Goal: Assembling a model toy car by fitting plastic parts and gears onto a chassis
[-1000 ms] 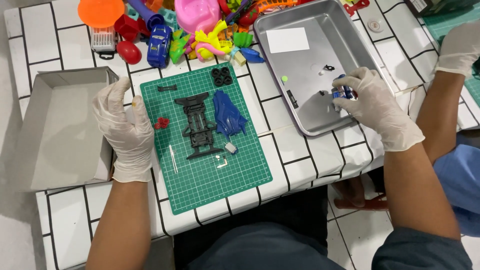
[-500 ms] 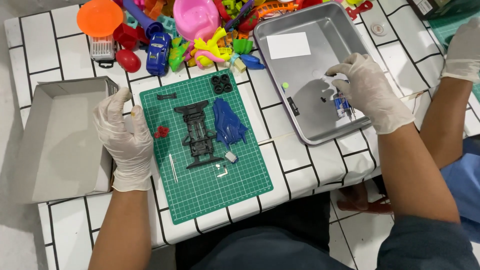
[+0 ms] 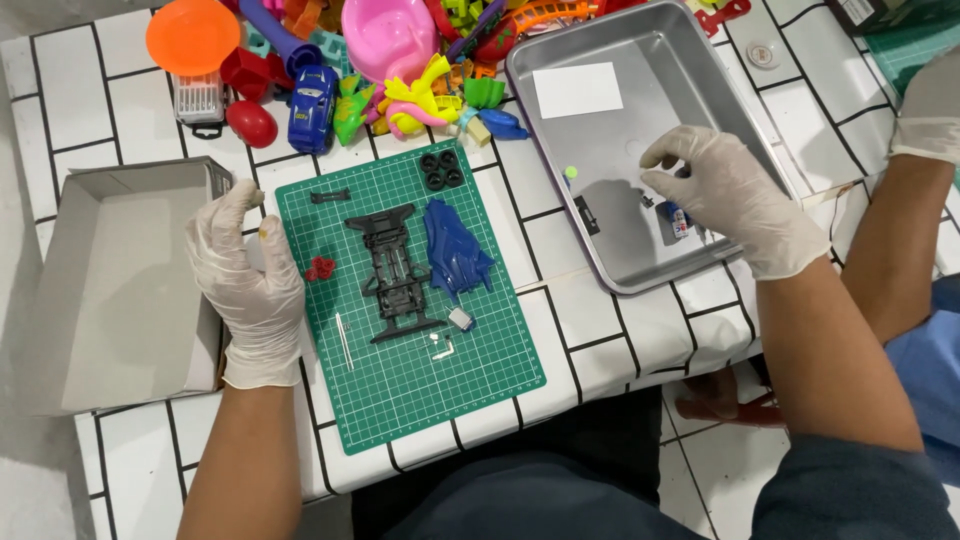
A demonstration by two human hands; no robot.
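Observation:
My gloved left hand (image 3: 245, 285) rests on the left edge of the green cutting mat (image 3: 420, 400), with a tiny yellow part (image 3: 263, 232) pinched at its fingertips. On the mat lie a black toy-car chassis (image 3: 390, 272), a blue body shell (image 3: 455, 250), black wheels (image 3: 441, 170), a red gear (image 3: 320, 268) and a thin metal rod (image 3: 343, 340). My gloved right hand (image 3: 740, 200) is curled inside the metal tray (image 3: 640, 283). Its fingertips hang over small dark parts, next to a small blue piece (image 3: 675, 220). Whether it grips anything is hidden.
An open grey cardboard box (image 3: 110, 280) stands left of the mat. A pile of colourful plastic toys (image 3: 390, 60) fills the back of the tiled table. Another person's gloved hand (image 3: 930, 110) and forearm reach in at the right. A white card (image 3: 577, 90) lies in the tray.
My right hand has let the small blue piece lie in the tray and shifted its fingertips left, over the small dark parts. My left hand has stayed at the mat's edge.

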